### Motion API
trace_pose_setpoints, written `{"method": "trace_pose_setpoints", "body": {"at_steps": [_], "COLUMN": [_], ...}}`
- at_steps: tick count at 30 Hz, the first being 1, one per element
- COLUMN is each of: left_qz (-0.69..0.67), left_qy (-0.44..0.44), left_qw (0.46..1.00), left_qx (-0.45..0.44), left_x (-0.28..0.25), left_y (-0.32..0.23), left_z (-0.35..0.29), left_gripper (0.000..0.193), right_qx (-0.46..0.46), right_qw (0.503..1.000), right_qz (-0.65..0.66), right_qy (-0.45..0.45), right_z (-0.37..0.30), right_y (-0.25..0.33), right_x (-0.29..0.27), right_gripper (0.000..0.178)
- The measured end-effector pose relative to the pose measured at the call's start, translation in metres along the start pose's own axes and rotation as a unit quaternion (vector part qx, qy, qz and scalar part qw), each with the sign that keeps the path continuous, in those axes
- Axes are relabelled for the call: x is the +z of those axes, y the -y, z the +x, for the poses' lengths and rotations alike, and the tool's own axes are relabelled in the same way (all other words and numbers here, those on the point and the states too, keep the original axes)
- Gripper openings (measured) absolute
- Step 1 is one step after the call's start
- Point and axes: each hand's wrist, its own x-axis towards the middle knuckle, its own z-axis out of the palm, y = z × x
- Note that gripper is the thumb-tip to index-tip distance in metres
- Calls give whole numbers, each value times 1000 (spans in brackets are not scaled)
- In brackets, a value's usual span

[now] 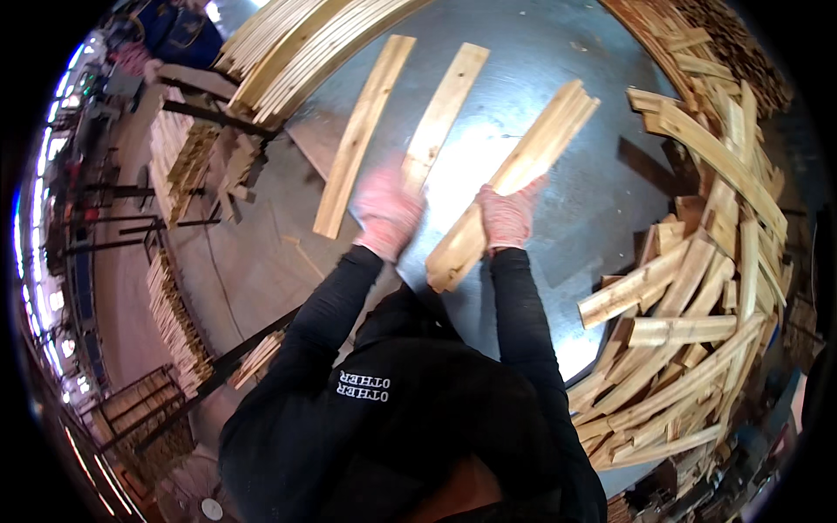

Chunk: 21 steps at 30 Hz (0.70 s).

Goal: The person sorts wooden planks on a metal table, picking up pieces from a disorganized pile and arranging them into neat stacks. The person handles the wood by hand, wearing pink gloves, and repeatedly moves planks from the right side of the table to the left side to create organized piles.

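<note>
My right hand (508, 216), in a pinkish-white glove, is wrapped round a small bundle of wooden slats (542, 135) that slants over the metal table. My left hand (388, 212), gloved the same way, is blurred by motion at the near end of a single slat (446, 109). Its fingers are smeared, and I cannot tell whether it grips that slat. Just left of it, another slat (364, 131) lies apart, its near end reaching past the table's edge.
The blue-grey metal table (571, 52) spreads ahead. A loose heap of wooden pieces (680, 329) is piled along the right. Long stacked strips (301, 44) lie at the far left. Bundles of strips (180, 157) rest on dark metal racks at the left, beside the concrete floor (214, 261).
</note>
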Motion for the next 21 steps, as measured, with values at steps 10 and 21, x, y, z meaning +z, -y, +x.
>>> {"method": "trace_pose_setpoints", "body": {"at_steps": [10, 21], "left_qz": [130, 155], "left_qy": [117, 149], "left_qw": [956, 975], "left_qx": [-236, -63], "left_x": [-55, 13], "left_y": [109, 26], "left_z": [22, -3], "left_gripper": [63, 64], "right_qx": [132, 142], "right_qw": [584, 503], "right_qz": [763, 808], "right_qy": [244, 272], "right_z": [27, 29], "right_y": [-98, -76], "right_x": [-7, -13], "right_gripper": [57, 60]}}
